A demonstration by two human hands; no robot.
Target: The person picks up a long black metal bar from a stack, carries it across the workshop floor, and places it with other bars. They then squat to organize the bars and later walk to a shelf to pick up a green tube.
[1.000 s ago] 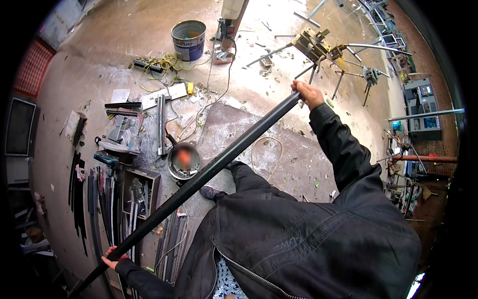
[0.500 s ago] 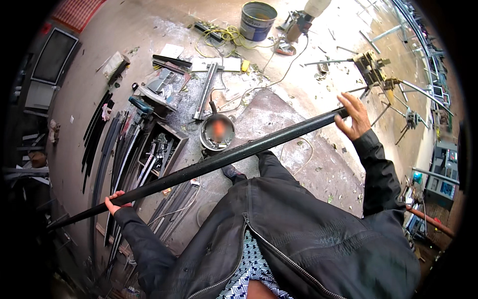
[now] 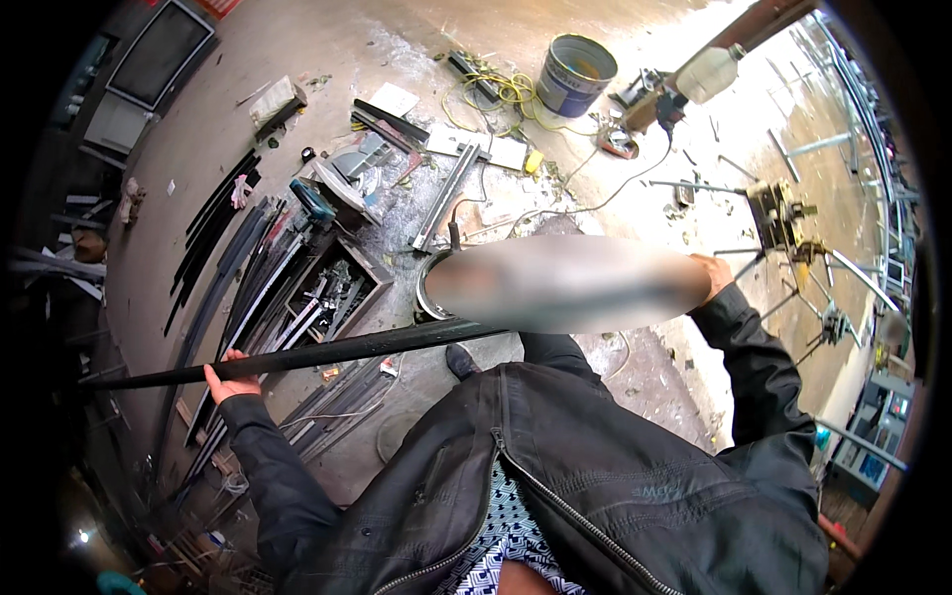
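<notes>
A long black tube (image 3: 357,346) lies across in front of my body. Toward its left part my left hand (image 3: 233,377) is closed round it, with the thumb on the near side and fingers over the top. The far left end runs on past that hand into the dark rim. My right hand (image 3: 716,278) is at the right, its fingers hidden by a blurred patch that also covers the tube's right part. Whether that hand grips the tube cannot be seen. A round metal pot (image 3: 428,307) shows partly behind the tube, beside the blur.
Long dark bars (image 3: 213,268) lie on the floor at left, near an open box of offcuts (image 3: 332,297) and a cutting saw (image 3: 332,188). A bucket (image 3: 575,74) stands beyond with yellow cable (image 3: 501,89). A metal stand (image 3: 778,223) with bars is at right.
The tube's right end has come down, so it lies more level. My right hand has moved lower, and a blur now covers its fingers. My left hand stays on the tube. The view has shifted.
</notes>
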